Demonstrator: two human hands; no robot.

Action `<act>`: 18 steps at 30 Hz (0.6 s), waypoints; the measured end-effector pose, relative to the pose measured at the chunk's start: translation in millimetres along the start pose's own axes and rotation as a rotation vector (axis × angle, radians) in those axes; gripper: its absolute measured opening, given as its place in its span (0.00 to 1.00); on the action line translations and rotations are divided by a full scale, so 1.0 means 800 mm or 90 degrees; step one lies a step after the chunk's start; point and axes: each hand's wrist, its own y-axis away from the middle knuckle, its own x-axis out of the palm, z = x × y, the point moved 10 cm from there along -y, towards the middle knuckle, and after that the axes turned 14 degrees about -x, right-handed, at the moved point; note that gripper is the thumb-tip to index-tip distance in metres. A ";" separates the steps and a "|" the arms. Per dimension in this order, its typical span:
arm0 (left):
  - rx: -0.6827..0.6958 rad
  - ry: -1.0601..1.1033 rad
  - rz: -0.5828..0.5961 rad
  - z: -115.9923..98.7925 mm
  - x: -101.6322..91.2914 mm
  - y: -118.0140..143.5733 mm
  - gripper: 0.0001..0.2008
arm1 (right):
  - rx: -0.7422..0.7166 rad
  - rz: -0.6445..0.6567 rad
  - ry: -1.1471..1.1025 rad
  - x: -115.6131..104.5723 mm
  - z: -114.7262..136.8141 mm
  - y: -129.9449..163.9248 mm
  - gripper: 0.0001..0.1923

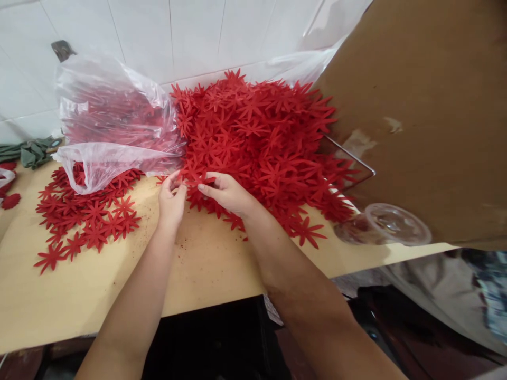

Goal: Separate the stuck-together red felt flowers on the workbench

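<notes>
A large heap of red flower-shaped cutouts (253,137) is piled against the wall in the middle of the table. At its near edge, my left hand (173,198) and my right hand (224,191) face each other. Between their pinched fingertips is a red flower cutout (193,179), with petals partly hidden by the fingers. Both hands are closed on it, thumbs toward me. To the left, a clear plastic bag (119,116) holds more red cutouts, and loose red cutouts (95,224) lie in front of it.
A large cardboard box (428,116) stands at the right, with a bent metal wire (350,153) before it. A clear plastic tub (396,224) sits near the table's (206,274) right edge. Green cloth (34,152) lies at the far left.
</notes>
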 end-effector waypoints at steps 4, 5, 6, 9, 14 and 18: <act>0.081 -0.097 -0.046 -0.008 -0.001 0.008 0.21 | -0.002 -0.136 0.032 -0.037 -0.003 -0.001 0.17; 0.098 -0.117 -0.053 -0.010 -0.002 0.009 0.21 | -0.006 -0.170 0.042 -0.047 -0.003 -0.001 0.17; 0.112 -0.135 -0.056 -0.012 -0.002 0.009 0.21 | -0.008 -0.202 0.051 -0.058 -0.004 0.000 0.18; 0.151 -0.174 -0.057 -0.018 -0.001 0.011 0.18 | -0.006 -0.283 0.077 -0.083 -0.008 0.003 0.20; 0.250 -0.206 -0.036 -0.042 0.006 0.027 0.15 | -0.004 -0.255 0.120 -0.072 -0.007 0.004 0.22; 0.292 -0.215 0.037 -0.054 0.023 0.042 0.16 | -0.001 -0.109 0.086 -0.027 -0.004 -0.001 0.24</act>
